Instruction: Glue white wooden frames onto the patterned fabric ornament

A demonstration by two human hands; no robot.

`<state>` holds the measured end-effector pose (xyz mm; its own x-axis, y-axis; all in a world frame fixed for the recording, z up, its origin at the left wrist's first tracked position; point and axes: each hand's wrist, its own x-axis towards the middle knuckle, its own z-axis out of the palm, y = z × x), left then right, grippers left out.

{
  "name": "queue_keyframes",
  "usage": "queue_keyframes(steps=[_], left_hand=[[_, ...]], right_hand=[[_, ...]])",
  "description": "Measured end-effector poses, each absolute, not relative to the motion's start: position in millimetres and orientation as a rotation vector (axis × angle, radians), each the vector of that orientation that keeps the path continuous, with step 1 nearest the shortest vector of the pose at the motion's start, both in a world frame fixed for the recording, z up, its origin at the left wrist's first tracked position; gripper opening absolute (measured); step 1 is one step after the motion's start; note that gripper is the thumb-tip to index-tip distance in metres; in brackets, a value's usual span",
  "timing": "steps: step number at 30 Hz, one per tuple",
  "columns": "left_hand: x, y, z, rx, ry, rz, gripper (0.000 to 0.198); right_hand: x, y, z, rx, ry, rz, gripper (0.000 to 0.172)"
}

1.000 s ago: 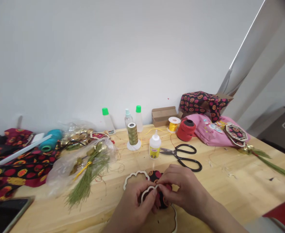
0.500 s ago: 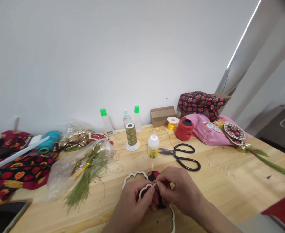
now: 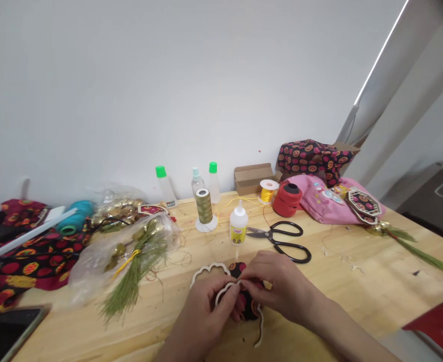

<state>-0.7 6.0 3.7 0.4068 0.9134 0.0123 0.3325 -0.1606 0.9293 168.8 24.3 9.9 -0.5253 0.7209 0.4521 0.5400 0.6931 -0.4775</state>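
Both my hands meet low in the middle of the wooden table. My left hand pinches a small white scalloped frame piece with dark patterned fabric under it. My right hand is closed on the same fabric piece from the right, fingertips touching the left ones. A larger white scalloped frame lies flat just behind the hands. Another curved white edge shows below the fabric.
A glue bottle, black scissors, thread spools, red cord roll and green-capped bottles stand behind the hands. Left: a bag of green tassels, patterned cloth, a phone. Right: pink cloth.
My hands have stayed together on the piece and shifted slightly up in view. The white edge below the fabric has moved; the view tilted a little.
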Motion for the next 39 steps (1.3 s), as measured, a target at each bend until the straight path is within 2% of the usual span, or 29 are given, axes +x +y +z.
queue_keyframes(steps=[5, 12, 18, 26, 31, 34, 39], left_hand=[[-0.4, 4.7, 4.2, 1.772, 1.134, 0.739, 0.035], [-0.7, 6.1, 1.3, 1.776, 1.173, 0.779, 0.037], [0.9, 5.9, 4.4, 1.748, 1.177, 0.786, 0.035], [0.5, 5.1, 2.7, 1.673, 1.121, 0.797, 0.035], [-1.5, 5.8, 2.2, 1.588, 1.08, 0.839, 0.033], [-2.0, 5.4, 1.6, 1.589, 1.077, 0.822, 0.033], [-0.2, 3.8, 2.3, 1.749, 1.126, 0.762, 0.036]], right_hand=[[160.9, 24.4, 9.7, -0.982, -2.326, -0.014, 0.017], [153.8, 22.3, 1.3, -0.942, -2.253, -0.23, 0.024], [154.3, 22.6, -5.3, -0.988, -2.13, -0.06, 0.021], [155.7, 17.4, -0.5, -1.135, -1.986, 0.421, 0.02], [166.0, 21.6, 6.1, -1.027, -2.073, 0.677, 0.022], [173.4, 26.6, 9.5, -0.932, -2.158, 0.644, 0.017], [174.2, 28.7, 14.0, -0.87, -2.323, 0.388, 0.014]])
